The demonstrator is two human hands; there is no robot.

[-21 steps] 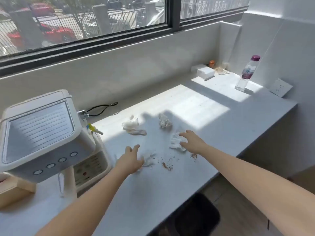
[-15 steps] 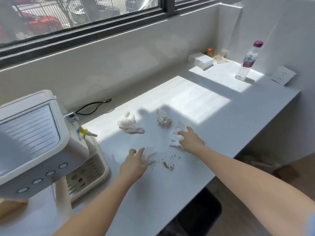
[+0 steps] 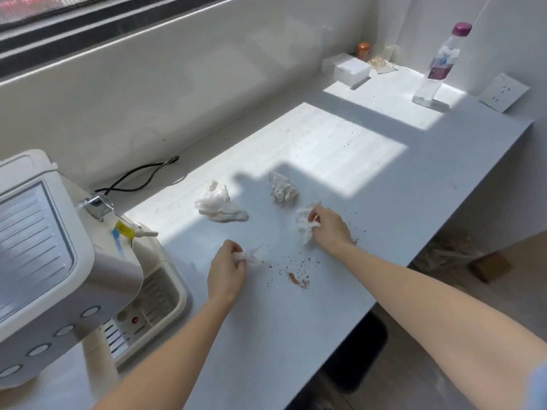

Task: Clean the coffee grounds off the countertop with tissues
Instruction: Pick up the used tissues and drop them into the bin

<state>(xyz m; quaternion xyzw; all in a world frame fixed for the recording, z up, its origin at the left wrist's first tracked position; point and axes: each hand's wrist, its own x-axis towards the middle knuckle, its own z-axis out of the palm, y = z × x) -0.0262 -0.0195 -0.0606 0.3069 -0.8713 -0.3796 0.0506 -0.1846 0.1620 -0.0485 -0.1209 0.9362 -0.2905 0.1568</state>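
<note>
While both my forearms reach out over the counter [image 3: 414, 184], each hand is closed on a tissue. My left hand [image 3: 226, 272] is curled into a loose fist, thumb and fingers pinching a small wad [image 3: 250, 255] whose free end pokes out to the right and touches the surface. My right hand [image 3: 331, 229] is farther out, fingers bent around a larger crumpled tissue [image 3: 303, 223] pressed against the counter on its left side.

Between my hands and a little nearer to me lie the grounds [image 3: 297, 279]: a small brown clump with fine specks scattered around it, and a few more specks just right of my right wrist. Neither tissue is touching the clump.

Beyond my hands two more used tissues lie loose, one flattened and stained [image 3: 219, 205], one bunched upright [image 3: 281, 187], well apart from each other. A coffee machine [image 3: 53, 261] stands at my left, its black cord [image 3: 142, 176] trailing along the wall. Far down the counter, a water bottle [image 3: 438, 66] stands in the sun, with a white box [image 3: 352, 72] near the corner.
</note>
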